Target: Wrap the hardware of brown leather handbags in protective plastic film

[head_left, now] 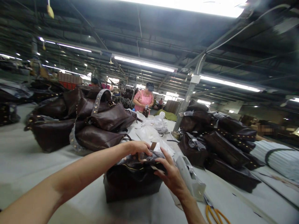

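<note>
A dark brown leather handbag (pixel 133 183) stands upright in front of me, with a gold-coloured zip along its top. My left hand (pixel 141 147) reaches over the bag, its fingers closed on a plastic-wrapped strap (pixel 148 156) with metal hardware. On the right side of the bag's top is my right hand (pixel 170 172), fingers apart and curved around the wrapped strap and a small brown strip. Whether its fingertips grip anything is hard to make out. A short brown tab (pixel 153 146) sticks up beside the left fingers.
Brown handbags (pixel 100 118) are heaped at the left, more bags (pixel 224 149) at the right. A grey-white tool or dispenser (pixel 190 177) lies right of my bag, near yellow-handled scissors (pixel 215 213). Crumpled white wrapping (pixel 156 124) lies behind. A person in pink (pixel 143 101) stands across the table.
</note>
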`<state>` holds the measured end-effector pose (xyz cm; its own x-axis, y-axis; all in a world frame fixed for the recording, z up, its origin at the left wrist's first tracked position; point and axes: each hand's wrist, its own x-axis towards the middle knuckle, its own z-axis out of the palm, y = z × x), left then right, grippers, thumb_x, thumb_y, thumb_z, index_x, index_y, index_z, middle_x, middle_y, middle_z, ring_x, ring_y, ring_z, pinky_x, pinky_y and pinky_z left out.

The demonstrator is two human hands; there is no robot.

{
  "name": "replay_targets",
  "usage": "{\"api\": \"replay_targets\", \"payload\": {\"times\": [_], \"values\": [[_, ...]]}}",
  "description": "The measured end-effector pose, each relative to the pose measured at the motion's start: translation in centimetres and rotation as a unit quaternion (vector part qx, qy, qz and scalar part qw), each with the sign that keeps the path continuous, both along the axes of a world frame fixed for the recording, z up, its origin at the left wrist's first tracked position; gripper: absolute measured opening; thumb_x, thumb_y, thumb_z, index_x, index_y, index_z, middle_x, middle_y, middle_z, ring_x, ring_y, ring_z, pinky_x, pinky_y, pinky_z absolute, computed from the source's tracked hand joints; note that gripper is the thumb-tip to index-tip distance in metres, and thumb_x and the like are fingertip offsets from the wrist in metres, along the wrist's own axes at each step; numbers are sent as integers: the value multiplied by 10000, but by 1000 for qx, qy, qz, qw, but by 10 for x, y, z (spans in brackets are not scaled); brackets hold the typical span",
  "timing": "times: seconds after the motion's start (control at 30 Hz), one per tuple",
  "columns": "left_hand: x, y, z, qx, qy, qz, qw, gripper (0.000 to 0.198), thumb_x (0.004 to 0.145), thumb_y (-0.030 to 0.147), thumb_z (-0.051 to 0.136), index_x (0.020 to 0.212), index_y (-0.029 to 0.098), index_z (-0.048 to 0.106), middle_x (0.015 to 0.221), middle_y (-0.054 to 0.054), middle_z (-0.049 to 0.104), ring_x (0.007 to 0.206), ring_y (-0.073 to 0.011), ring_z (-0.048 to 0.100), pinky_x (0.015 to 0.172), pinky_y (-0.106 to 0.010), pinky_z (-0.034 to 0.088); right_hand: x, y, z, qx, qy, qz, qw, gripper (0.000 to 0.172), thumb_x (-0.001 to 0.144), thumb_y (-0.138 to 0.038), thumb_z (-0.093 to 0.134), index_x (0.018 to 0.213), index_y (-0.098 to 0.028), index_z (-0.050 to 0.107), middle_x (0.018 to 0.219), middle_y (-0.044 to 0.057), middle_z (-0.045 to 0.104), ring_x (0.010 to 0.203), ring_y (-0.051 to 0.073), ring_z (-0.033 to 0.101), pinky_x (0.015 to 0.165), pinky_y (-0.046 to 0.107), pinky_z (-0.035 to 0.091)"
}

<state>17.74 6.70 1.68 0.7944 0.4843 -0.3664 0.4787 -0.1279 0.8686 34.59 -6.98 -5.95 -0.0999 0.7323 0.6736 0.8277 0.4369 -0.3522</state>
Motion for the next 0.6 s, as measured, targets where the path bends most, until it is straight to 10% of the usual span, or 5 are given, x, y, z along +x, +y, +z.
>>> {"api": "replay_targets", "payload": {"times": [0.27, 0.47, 0.6], "values": [[3, -4, -1, 37, 6, -8, 999, 262, 653, 263, 661, 899, 206, 590, 673, 35, 562, 496, -122, 528, 470, -237, 448, -12, 11, -5, 84, 76, -24, 993, 152, 877, -264, 547, 820, -247, 688, 1159, 85, 658, 1168, 252, 556, 1044, 476, 402], [3, -8, -4, 105, -18, -25, 994, 231, 648, 236, 618, 873, 191, 587, 709, 34, 518, 616, -127, 526, 501, -208, 429, -23, 23, 3, 83, 122, -71, 986, 177, 850, -292, 545, 744, -220, 667, 1286, 100, 594, 1219, 301, 511, 1071, 538, 308], [-4, -10, -1, 123, -21, -56, 991, 202, 654, 221, 590, 852, 189, 561, 680, 41, 471, 610, -124, 499, 455, -184, 377, -27, 30, 0, 46, 156, -59, 985, 145, 852, -312, 547, 805, -238, 663, 958, 22, 720, 930, 228, 640, 1089, 520, 266]]}}
